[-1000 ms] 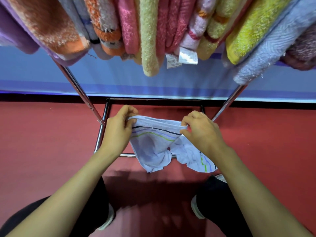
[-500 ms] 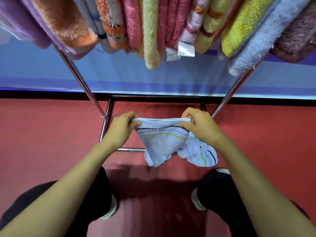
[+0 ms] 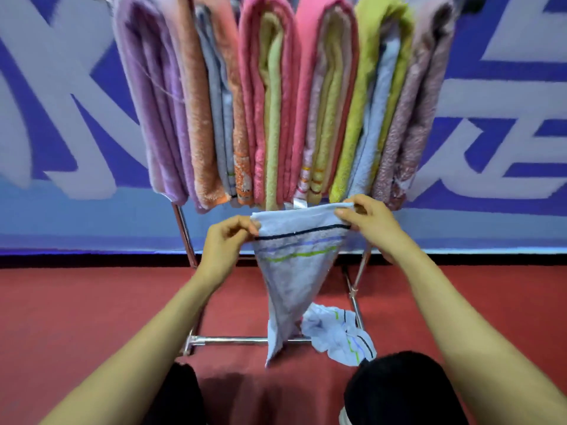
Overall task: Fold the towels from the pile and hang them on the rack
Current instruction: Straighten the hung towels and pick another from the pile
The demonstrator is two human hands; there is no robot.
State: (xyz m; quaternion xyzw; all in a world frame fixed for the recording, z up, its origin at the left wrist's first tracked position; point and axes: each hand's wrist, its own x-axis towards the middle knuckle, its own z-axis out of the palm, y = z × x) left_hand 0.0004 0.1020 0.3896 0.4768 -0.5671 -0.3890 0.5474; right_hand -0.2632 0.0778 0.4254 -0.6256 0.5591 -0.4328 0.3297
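I hold a pale blue towel [image 3: 291, 271] with black, purple and green stripes by its top edge, just below the hanging towels. My left hand [image 3: 227, 243] pinches the left corner and my right hand [image 3: 368, 225] pinches the right corner. The towel hangs down in a narrowing shape, and its lower end [image 3: 337, 335] trails crumpled near the floor. Behind it stands a chrome rack [image 3: 184, 234] loaded with several folded towels [image 3: 276, 102] in purple, orange, pink, yellow-green, blue and mauve.
The rack's base bar [image 3: 233, 341] crosses the red floor [image 3: 76, 317] in front of my legs. A blue wall banner with large pale letters [image 3: 61, 118] stands behind the rack. My dark trouser knees [image 3: 399, 388] are at the bottom.
My head has tilted up, so the whole rack of towels now shows. Both hands have lifted the striped towel higher and spread its top edge taut, letting it hang longer.
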